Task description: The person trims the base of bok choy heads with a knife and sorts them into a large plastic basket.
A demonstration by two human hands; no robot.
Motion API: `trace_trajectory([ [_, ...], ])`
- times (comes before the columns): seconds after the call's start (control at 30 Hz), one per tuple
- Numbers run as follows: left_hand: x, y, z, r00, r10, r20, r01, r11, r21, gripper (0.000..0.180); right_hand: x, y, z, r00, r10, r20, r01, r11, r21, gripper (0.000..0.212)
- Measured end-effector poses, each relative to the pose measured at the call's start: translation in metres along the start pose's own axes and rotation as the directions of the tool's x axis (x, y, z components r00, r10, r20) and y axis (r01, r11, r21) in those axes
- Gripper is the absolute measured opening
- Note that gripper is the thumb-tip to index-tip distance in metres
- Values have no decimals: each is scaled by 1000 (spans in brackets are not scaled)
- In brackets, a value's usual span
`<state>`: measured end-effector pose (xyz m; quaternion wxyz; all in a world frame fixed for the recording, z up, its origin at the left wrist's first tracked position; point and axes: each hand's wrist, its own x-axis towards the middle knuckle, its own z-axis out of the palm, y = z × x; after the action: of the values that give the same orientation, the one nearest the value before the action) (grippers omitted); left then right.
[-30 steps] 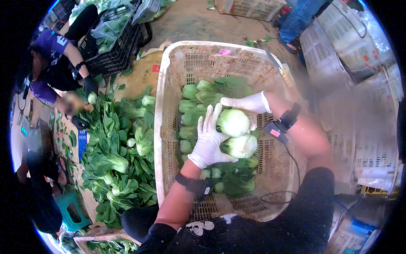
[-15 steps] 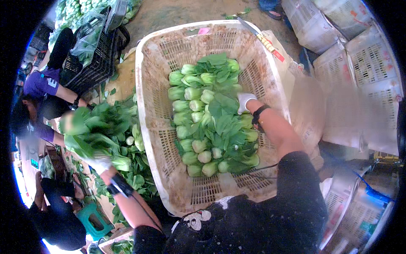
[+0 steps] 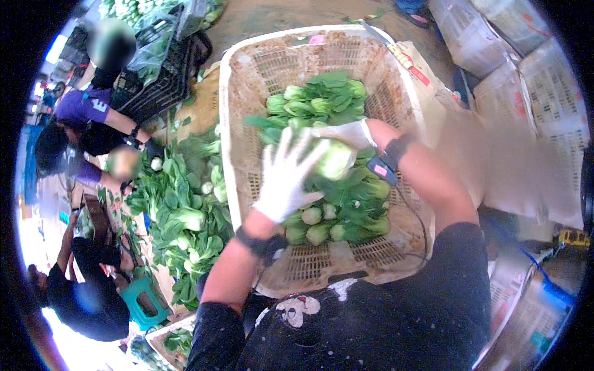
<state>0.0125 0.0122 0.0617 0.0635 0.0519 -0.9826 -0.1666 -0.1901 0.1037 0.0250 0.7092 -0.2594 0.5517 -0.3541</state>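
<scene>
1. Bok choy head (image 3: 337, 162), pale green and blurred, is between the two gloved hands, above the packed rows (image 3: 365, 230) in the white plastic basket (image 3: 225, 136).
2. I judge it light for one hand. Its thick base should be firm but crisp, so a hard squeeze could bruise or crack it; the leaves are probably soft and tear easily.
3. Its smooth stalks may slip a little against a glove, more so if they are wet. The better place to take hold seems to be around the thick pale base, not by the leaves.
4. The left hand (image 3: 279, 185) is spread wide, fingers apart and the thumb well away from them. It is beside the head; because of blur I cannot tell whether it touches.
5. The right hand (image 3: 352, 133) lies along the head's upper side, with fingers nearly straight and pointing left. Its thumb is hidden, so I cannot tell whether it grasps the head or only rests against it.
</scene>
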Motion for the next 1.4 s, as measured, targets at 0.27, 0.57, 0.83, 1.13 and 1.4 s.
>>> trace_trajectory([
  [0.27, -10, -26, 34, 906, -420, -55, 31, 194, -981, 101, 12, 184, -96, 788, 175, -590, -615, 207, -761, 54],
  [0.57, -80, -31, -15, 905, -419, -76, -14, 150, -989, 104, -4, 128, -65, 856, 274, -439, -487, 145, -861, 82],
  [0.83, -104, -22, -45, 1000, 30, 7, -25, 903, -429, 88, -38, 3, 25, 918, 319, -235, -396, 779, -487, 54],
  [1.13, -116, -23, -71, 991, 89, -100, -125, 886, -446, 102, -46, -83, 95, 964, -90, 251, 77, 995, 62, 54],
  [1.4, -206, -169, -90, 466, -884, -48, -212, -59, -976, 66, -19, 190, -76, 712, 423, -560, -598, -53, -800, 57],
])
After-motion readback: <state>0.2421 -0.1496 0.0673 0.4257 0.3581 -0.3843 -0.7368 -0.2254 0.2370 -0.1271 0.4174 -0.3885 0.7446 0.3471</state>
